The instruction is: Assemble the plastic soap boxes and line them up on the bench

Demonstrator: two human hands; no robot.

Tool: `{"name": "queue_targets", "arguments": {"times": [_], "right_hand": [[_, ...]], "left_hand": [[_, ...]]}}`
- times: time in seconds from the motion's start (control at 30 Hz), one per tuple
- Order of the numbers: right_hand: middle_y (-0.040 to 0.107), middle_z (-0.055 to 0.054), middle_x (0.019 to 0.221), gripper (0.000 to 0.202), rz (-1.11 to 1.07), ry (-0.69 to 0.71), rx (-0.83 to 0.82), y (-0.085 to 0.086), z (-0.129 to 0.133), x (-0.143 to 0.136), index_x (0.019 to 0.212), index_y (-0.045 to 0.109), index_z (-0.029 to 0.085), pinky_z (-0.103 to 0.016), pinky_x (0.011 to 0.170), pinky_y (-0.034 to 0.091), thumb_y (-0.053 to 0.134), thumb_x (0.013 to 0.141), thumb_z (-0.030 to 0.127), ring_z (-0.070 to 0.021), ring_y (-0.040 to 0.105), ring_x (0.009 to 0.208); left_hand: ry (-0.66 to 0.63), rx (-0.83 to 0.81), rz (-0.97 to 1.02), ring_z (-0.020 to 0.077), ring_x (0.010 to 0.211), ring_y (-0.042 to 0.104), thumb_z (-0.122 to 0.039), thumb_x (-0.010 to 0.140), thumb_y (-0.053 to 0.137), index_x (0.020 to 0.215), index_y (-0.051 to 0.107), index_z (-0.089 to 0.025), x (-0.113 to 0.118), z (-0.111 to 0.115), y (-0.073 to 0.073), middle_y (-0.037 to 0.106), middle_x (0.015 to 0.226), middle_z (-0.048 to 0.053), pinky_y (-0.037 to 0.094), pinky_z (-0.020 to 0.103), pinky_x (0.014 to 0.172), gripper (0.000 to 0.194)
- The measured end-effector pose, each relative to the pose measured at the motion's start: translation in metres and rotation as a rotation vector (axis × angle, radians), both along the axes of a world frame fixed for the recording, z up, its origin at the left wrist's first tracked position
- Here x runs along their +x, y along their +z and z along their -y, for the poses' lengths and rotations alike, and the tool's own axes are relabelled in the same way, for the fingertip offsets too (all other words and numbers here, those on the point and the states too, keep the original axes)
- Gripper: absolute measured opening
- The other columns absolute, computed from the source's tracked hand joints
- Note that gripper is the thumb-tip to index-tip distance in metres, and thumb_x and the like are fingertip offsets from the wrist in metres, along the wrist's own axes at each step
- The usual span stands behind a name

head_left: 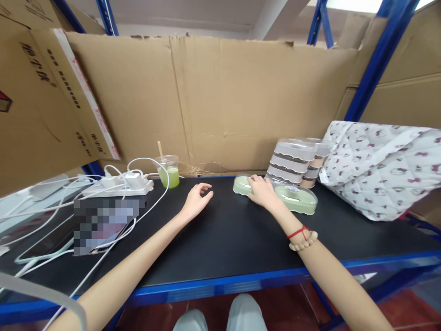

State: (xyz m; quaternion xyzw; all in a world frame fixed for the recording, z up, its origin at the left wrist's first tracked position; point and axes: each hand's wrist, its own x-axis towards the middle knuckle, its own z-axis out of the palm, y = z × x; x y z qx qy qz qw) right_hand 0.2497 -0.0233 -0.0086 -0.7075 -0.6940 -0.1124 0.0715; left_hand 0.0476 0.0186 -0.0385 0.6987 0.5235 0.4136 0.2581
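Observation:
My right hand (263, 191) lies over a pale green oval box with a clear lid (241, 185), its thumb on the near side and its fingers across the top. Part of that box is hidden under the hand. A second pale green box (298, 201), also clear-lidded, sits just right of the hand, beneath the wrist. My left hand (198, 201) hovers over the black tabletop (223, 243) with its fingers loosely curved and apart, holding nothing. Nearest to it is a plastic cup of green drink (169, 177) with a straw.
Stacked clear-lidded boxes (291, 161) stand at the back right beside a white patterned quilted bag (382, 168). On the left are a power strip (117, 187), tangled white cables and a blurred-out device (106, 225). Cardboard (220, 101) walls the back; a blue rail (213, 288) edges the front.

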Motion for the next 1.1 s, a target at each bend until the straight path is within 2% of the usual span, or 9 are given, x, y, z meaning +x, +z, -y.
{"name": "queue_targets", "arguments": {"times": [0.17, 0.3, 0.47, 0.63, 0.7, 0.8, 0.9, 0.97, 1.1], "right_hand": [[0.061, -0.016, 0.115, 0.035, -0.016, -0.111, 0.073, 0.005, 0.002, 0.001, 0.114, 0.061, 0.013, -0.038, 0.091, 0.038, 0.048, 0.081, 0.012, -0.026, 0.057, 0.106], [0.056, -0.018, 0.121, 0.039, -0.142, -0.262, 0.195, 0.007, 0.0, 0.006, 0.119, 0.057, 0.013, -0.041, 0.092, 0.037, 0.054, 0.081, 0.021, -0.0286, 0.053, 0.111], [0.04, -0.021, 0.138, 0.064, -0.244, -0.303, 0.567, 0.012, -0.004, 0.026, 0.132, 0.042, 0.013, -0.055, 0.104, 0.023, 0.062, 0.072, 0.019, -0.0345, 0.031, 0.131], [0.023, -0.019, 0.147, 0.078, -0.437, -0.371, 0.884, 0.019, -0.005, 0.069, 0.138, 0.031, 0.016, -0.058, 0.107, 0.018, 0.064, 0.067, 0.02, -0.0359, 0.018, 0.137], [0.022, -0.02, 0.146, 0.085, -0.582, -0.395, 0.957, 0.019, -0.007, 0.086, 0.138, 0.028, 0.015, -0.056, 0.107, 0.022, 0.067, 0.063, 0.022, -0.0361, 0.02, 0.137], [0.035, -0.021, 0.138, 0.088, -0.913, -0.386, 1.032, 0.019, -0.012, 0.103, 0.136, 0.026, 0.014, -0.049, 0.105, 0.031, 0.069, 0.061, 0.028, -0.0307, 0.038, 0.128], [0.054, -0.011, 0.118, 0.07, -1.345, -0.437, 1.075, 0.023, -0.014, 0.111, 0.127, 0.036, 0.016, -0.039, 0.093, 0.045, 0.066, 0.067, 0.036, -0.0219, 0.056, 0.106], [0.059, -0.002, 0.099, 0.046, -1.575, -0.446, 1.084, 0.029, -0.01, 0.114, 0.112, 0.046, 0.021, -0.029, 0.074, 0.052, 0.061, 0.072, 0.038, -0.0156, 0.06, 0.087], [0.051, 0.007, 0.068, 0.016, -1.914, -0.298, 0.917, 0.039, 0.003, 0.121, 0.078, 0.045, 0.024, -0.013, 0.039, 0.037, 0.054, 0.077, 0.037, -0.0061, 0.05, 0.052]], "left_hand": [[0.013, 0.021, 0.035, 0.0199, 0.089, 0.06, -0.023, 0.066, 0.053, 0.08, 0.061, -0.02, -0.001, 0.0, 0.002, 0.064, 0.091, 0.005, 0.047, 0.039, 0.087, 0.016], [0.001, 0.047, 0.034, 0.0196, 0.087, 0.061, -0.024, 0.065, 0.053, 0.077, 0.06, -0.021, -0.001, 0.0, 0.001, 0.064, 0.088, 0.004, 0.048, 0.039, 0.086, 0.015], [-0.022, 0.069, 0.02, 0.0192, 0.085, 0.061, -0.024, 0.064, 0.053, 0.076, 0.06, -0.021, 0.0, 0.001, -0.004, 0.064, 0.087, 0.003, 0.049, 0.039, 0.084, 0.014], [-0.033, 0.067, 0.012, 0.0192, 0.085, 0.061, -0.025, 0.064, 0.052, 0.074, 0.06, -0.022, 0.002, 0.002, -0.004, 0.064, 0.087, 0.003, 0.049, 0.038, 0.085, 0.013], [-0.038, 0.058, 0.009, 0.0192, 0.086, 0.061, -0.025, 0.064, 0.052, 0.074, 0.06, -0.022, 0.003, 0.003, -0.003, 0.064, 0.087, 0.003, 0.049, 0.038, 0.085, 0.013], [-0.051, 0.051, 0.007, 0.0188, 0.084, 0.061, -0.025, 0.064, 0.052, 0.073, 0.06, -0.022, 0.003, 0.005, -0.004, 0.065, 0.086, 0.003, 0.05, 0.037, 0.084, 0.012], [-0.06, 0.052, 0.01, 0.0181, 0.082, 0.061, -0.025, 0.064, 0.053, 0.073, 0.06, -0.022, 0.003, 0.005, -0.005, 0.065, 0.086, 0.002, 0.05, 0.037, 0.083, 0.012], [-0.059, 0.046, 0.01, 0.0178, 0.081, 0.061, -0.025, 0.065, 0.053, 0.074, 0.06, -0.022, 0.003, 0.005, -0.005, 0.065, 0.086, 0.002, 0.05, 0.036, 0.082, 0.012], [-0.05, 0.034, 0.006, 0.0176, 0.08, 0.061, -0.024, 0.065, 0.053, 0.074, 0.061, -0.022, 0.003, 0.005, -0.005, 0.066, 0.086, 0.002, 0.05, 0.035, 0.081, 0.012]]}}
